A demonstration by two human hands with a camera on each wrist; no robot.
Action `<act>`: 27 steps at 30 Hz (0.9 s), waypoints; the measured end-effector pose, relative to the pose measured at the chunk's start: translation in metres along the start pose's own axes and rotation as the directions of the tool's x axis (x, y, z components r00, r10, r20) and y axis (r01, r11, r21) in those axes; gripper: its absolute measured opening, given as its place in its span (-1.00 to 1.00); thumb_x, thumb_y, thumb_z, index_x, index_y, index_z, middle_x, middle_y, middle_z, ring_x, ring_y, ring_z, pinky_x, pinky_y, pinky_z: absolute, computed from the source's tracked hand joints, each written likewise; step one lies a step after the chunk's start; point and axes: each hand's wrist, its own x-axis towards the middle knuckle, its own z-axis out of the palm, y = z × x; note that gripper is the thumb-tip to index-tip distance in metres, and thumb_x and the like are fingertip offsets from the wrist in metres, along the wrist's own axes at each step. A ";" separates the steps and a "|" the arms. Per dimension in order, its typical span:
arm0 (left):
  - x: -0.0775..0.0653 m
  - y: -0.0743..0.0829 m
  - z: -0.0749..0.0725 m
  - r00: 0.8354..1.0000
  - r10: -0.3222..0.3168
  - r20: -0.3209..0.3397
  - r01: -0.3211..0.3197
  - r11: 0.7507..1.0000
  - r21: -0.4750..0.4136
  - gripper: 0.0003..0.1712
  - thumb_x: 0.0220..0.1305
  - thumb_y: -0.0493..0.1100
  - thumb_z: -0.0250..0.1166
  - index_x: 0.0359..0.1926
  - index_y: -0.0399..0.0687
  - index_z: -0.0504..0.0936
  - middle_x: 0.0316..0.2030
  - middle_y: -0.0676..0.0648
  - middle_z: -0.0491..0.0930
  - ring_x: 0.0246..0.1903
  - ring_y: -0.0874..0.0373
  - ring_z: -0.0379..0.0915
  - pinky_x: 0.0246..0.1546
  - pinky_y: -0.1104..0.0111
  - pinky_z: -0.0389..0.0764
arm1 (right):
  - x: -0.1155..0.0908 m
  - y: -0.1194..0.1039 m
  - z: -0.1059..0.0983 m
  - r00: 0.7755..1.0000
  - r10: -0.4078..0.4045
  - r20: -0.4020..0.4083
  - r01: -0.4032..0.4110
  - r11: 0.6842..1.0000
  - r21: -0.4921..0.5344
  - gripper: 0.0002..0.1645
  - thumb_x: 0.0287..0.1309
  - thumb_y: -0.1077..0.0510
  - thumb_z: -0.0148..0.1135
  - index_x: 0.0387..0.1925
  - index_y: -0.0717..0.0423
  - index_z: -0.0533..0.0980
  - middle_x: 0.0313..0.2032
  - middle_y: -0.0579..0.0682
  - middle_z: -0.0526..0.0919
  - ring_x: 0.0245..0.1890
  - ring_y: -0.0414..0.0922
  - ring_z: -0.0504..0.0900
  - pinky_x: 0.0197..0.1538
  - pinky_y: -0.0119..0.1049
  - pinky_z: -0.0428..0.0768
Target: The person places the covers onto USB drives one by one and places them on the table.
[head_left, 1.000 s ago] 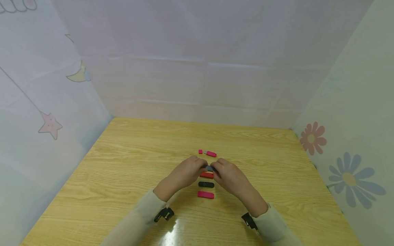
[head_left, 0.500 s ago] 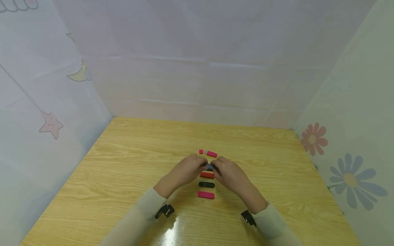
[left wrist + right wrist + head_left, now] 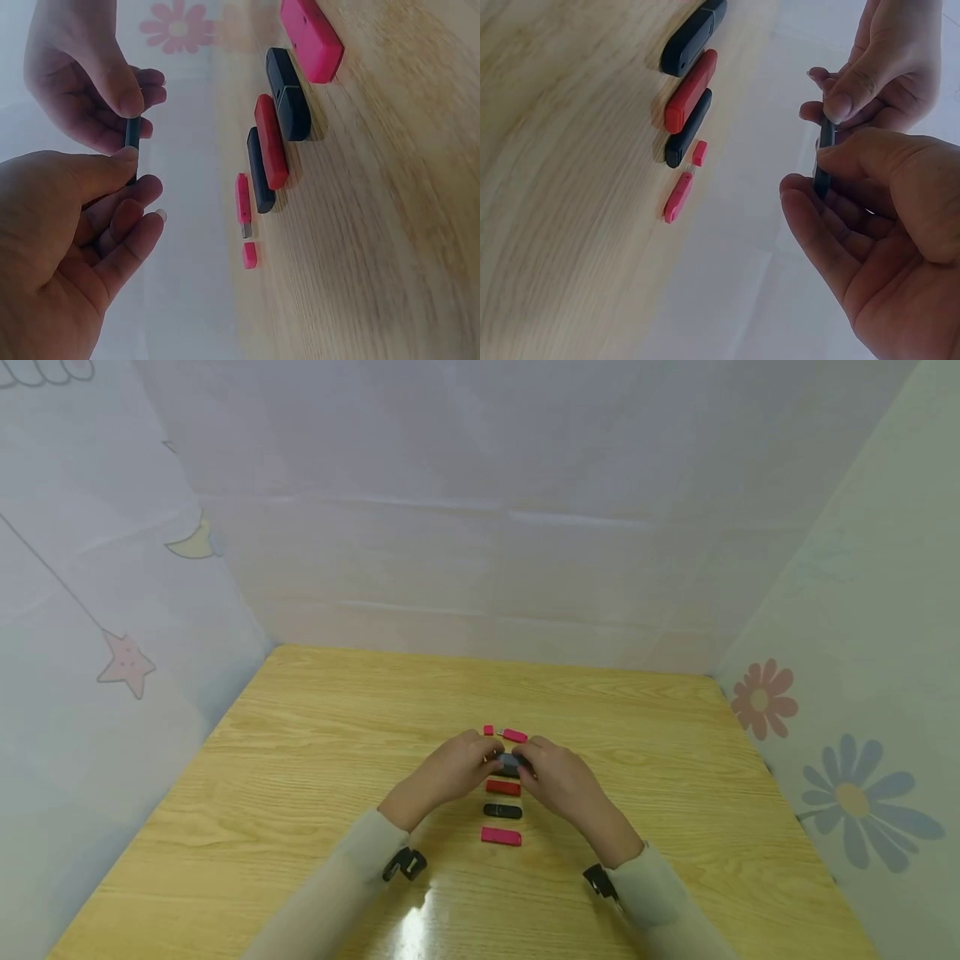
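Between my hands is a dark USB flash drive (image 3: 133, 133), held above the table. My left hand (image 3: 455, 768) pinches one end of it between thumb and fingers. The other end is pinched the same way by my right hand (image 3: 558, 779). Fingertips cover both ends, so I cannot tell whether it is capped. Below lie a black flash drive (image 3: 688, 127), a red one (image 3: 503, 787), another black one (image 3: 502, 811) and a pink one (image 3: 501, 836). Farther off, an uncapped pink flash drive (image 3: 514, 736) shows its metal plug, with its pink cap (image 3: 488, 730) apart beside it.
The wooden table (image 3: 337, 735) meets pale cloth walls at its back and sides. A bright reflection lies on its near part. Dark wrist cameras (image 3: 405, 864) sit at both sleeves.
Both hands have shifted slightly up the head view with the held flash drive. More of the black flash drive on the table beneath now shows. The drives on the table stay put.
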 end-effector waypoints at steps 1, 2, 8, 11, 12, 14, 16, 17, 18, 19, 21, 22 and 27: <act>0.001 -0.001 0.000 1.000 -0.003 0.001 0.003 1.000 0.003 -0.74 0.46 -0.14 0.26 0.04 -0.17 0.67 -0.20 -0.02 0.67 -0.22 0.19 0.51 -0.23 0.42 0.59 | 0.001 0.000 0.000 1.000 0.014 0.007 -0.014 1.000 0.004 -0.83 0.20 0.25 0.39 -0.16 0.17 0.66 -0.36 -0.06 0.60 -0.50 -0.25 0.42 -0.43 -0.41 0.50; 0.001 -0.002 0.001 1.000 -0.008 -0.002 0.008 1.000 0.007 -0.73 0.46 -0.14 0.26 0.06 -0.17 0.67 -0.19 -0.02 0.67 -0.21 0.19 0.52 -0.22 0.41 0.59 | 0.002 0.001 0.001 1.000 0.025 0.011 -0.025 1.000 0.007 -0.83 0.20 0.25 0.39 -0.16 0.17 0.66 -0.37 -0.07 0.59 -0.51 -0.25 0.41 -0.44 -0.40 0.49; 0.005 -0.005 0.004 0.999 -0.028 -0.027 0.028 0.999 0.022 -0.75 0.45 -0.15 0.27 0.05 -0.14 0.69 -0.18 -0.03 0.68 -0.19 0.16 0.53 -0.19 0.37 0.60 | 0.005 0.004 0.005 0.997 0.065 0.028 -0.066 0.998 0.022 -0.87 0.22 0.24 0.37 -0.18 0.12 0.66 -0.39 -0.09 0.56 -0.52 -0.23 0.40 -0.43 -0.38 0.47; 0.008 -0.007 0.005 0.999 -0.033 -0.023 0.033 0.999 0.017 -0.77 0.45 -0.16 0.27 0.02 -0.14 0.70 -0.20 -0.02 0.69 -0.21 0.16 0.53 -0.21 0.37 0.60 | 0.006 0.004 0.005 0.997 0.074 0.038 -0.075 0.996 0.036 -0.88 0.23 0.25 0.36 -0.18 0.12 0.65 -0.35 -0.07 0.59 -0.50 -0.22 0.42 -0.41 -0.36 0.49; 0.009 -0.008 0.005 0.999 -0.034 -0.022 0.034 0.999 0.013 -0.77 0.45 -0.16 0.26 0.01 -0.15 0.70 -0.21 -0.02 0.69 -0.22 0.16 0.53 -0.21 0.37 0.60 | 0.007 0.004 0.006 0.996 0.077 0.042 -0.079 0.996 0.044 -0.88 0.23 0.26 0.35 -0.18 0.13 0.65 -0.34 -0.05 0.60 -0.50 -0.21 0.42 -0.41 -0.35 0.49; 0.010 -0.009 0.006 0.999 -0.038 -0.019 0.038 0.999 0.010 -0.77 0.45 -0.16 0.26 0.01 -0.16 0.70 -0.21 -0.03 0.69 -0.22 0.15 0.53 -0.20 0.35 0.60 | 0.008 0.005 0.006 0.995 0.086 0.052 -0.089 0.995 0.055 -0.87 0.24 0.26 0.35 -0.17 0.14 0.65 -0.31 -0.03 0.62 -0.48 -0.20 0.44 -0.39 -0.32 0.51; 0.012 -0.011 0.007 0.999 -0.039 -0.018 0.039 0.999 0.007 -0.77 0.45 -0.16 0.27 0.01 -0.17 0.70 -0.20 -0.03 0.70 -0.21 0.15 0.53 -0.18 0.34 0.60 | 0.009 0.005 0.007 0.994 0.092 0.060 -0.096 0.993 0.066 -0.87 0.24 0.26 0.35 -0.16 0.15 0.65 -0.30 -0.02 0.63 -0.47 -0.19 0.45 -0.37 -0.30 0.53; 0.012 -0.011 0.007 0.999 -0.040 -0.017 0.040 0.999 0.005 -0.77 0.45 -0.16 0.27 0.01 -0.17 0.70 -0.20 -0.03 0.70 -0.21 0.14 0.53 -0.17 0.33 0.60 | 0.010 0.006 0.007 0.993 0.094 0.065 -0.099 0.993 0.068 -0.87 0.25 0.26 0.35 -0.16 0.16 0.65 -0.30 -0.01 0.62 -0.47 -0.18 0.45 -0.36 -0.29 0.53; 0.013 -0.012 0.008 0.999 -0.046 -0.016 0.046 0.999 0.003 -0.77 0.45 -0.16 0.27 0.01 -0.16 0.70 -0.20 -0.02 0.70 -0.20 0.15 0.53 -0.16 0.33 0.60 | 0.010 0.006 0.008 0.993 0.095 0.069 -0.100 0.993 0.070 -0.86 0.25 0.26 0.34 -0.15 0.16 0.65 -0.30 -0.01 0.62 -0.47 -0.18 0.45 -0.36 -0.28 0.54; 0.013 -0.013 0.009 0.999 -0.050 -0.013 0.050 0.999 0.003 -0.77 0.45 -0.15 0.27 0.01 -0.15 0.70 -0.19 -0.02 0.70 -0.20 0.15 0.53 -0.15 0.33 0.60 | 0.011 0.007 0.008 0.993 0.097 0.072 -0.102 0.992 0.069 -0.86 0.25 0.26 0.34 -0.15 0.15 0.65 -0.30 -0.02 0.62 -0.47 -0.18 0.46 -0.35 -0.28 0.54; 0.013 -0.015 0.010 0.999 -0.054 -0.009 0.054 0.999 0.004 -0.78 0.45 -0.15 0.27 0.01 -0.13 0.70 -0.19 -0.01 0.70 -0.19 0.16 0.54 -0.15 0.33 0.60 | 0.012 0.008 0.010 0.992 0.102 0.079 -0.108 0.992 0.071 -0.86 0.25 0.25 0.35 -0.15 0.15 0.65 -0.30 -0.02 0.62 -0.46 -0.18 0.46 -0.33 -0.27 0.55; 0.013 -0.015 0.010 0.998 -0.056 -0.008 0.056 0.998 0.005 -0.78 0.45 -0.15 0.27 0.01 -0.12 0.70 -0.19 -0.01 0.70 -0.19 0.16 0.54 -0.14 0.33 0.60 | 0.013 0.008 0.010 0.991 0.105 0.084 -0.111 0.991 0.074 -0.86 0.26 0.25 0.35 -0.15 0.16 0.65 -0.30 -0.02 0.62 -0.45 -0.17 0.46 -0.32 -0.27 0.56; 0.014 -0.020 0.013 0.998 -0.065 -0.008 0.065 0.998 0.009 -0.77 0.44 -0.14 0.28 0.01 -0.13 0.71 -0.19 -0.01 0.70 -0.16 0.15 0.54 -0.13 0.31 0.61 | 0.016 0.011 0.015 0.987 0.120 0.108 -0.130 0.987 0.096 -0.82 0.27 0.25 0.34 -0.10 0.18 0.65 -0.25 0.00 0.62 -0.39 -0.16 0.50 -0.25 -0.23 0.59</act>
